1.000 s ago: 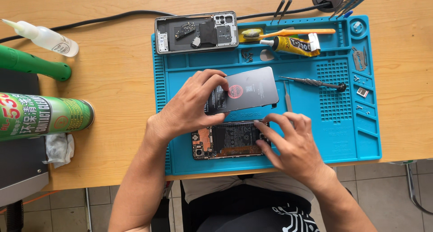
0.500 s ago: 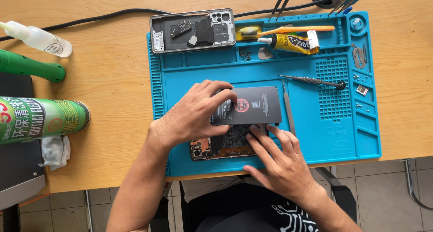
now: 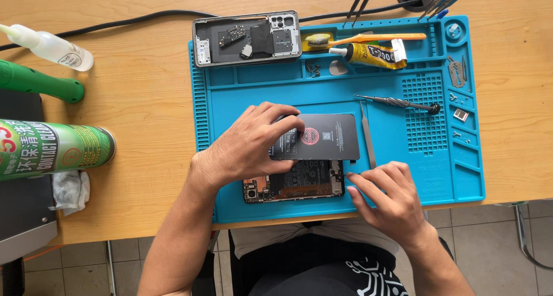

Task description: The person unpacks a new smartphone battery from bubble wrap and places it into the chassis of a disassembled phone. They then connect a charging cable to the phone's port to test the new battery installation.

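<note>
While your left hand (image 3: 245,149) pinches the black battery (image 3: 322,137) by its left edge, thumb under and fingers curled over the top, the pack sits mid-frame, lifted off the open phone body (image 3: 294,186) just below it. Can't tell whether its lower edge touches the phone or whether a flex joins them.

Your right hand (image 3: 389,198) grips nothing: fingers loosely spread, fingertips pressing the mat (image 3: 403,175) at the phone's right end.

Risks as I read them:
- Bending the battery. You hold it by one end only, so leverage could crease the cell.
- If a flex is attached, swinging the pack further up-frame could tear it.
- Metal tweezers (image 3: 366,136) lie just beside the battery's right edge, and the screwdriver (image 3: 397,103) is near, up-right. Setting the pack down on either could puncture it.
- The phone is steadied only at its right end. A tug from leftover adhesive could slide it toward the mat's lower edge.
- Loose screws (image 3: 313,69) sit in the tray above. Keep your sleeve clear.

The back cover (image 3: 246,38) at top centre is well apart.
</note>
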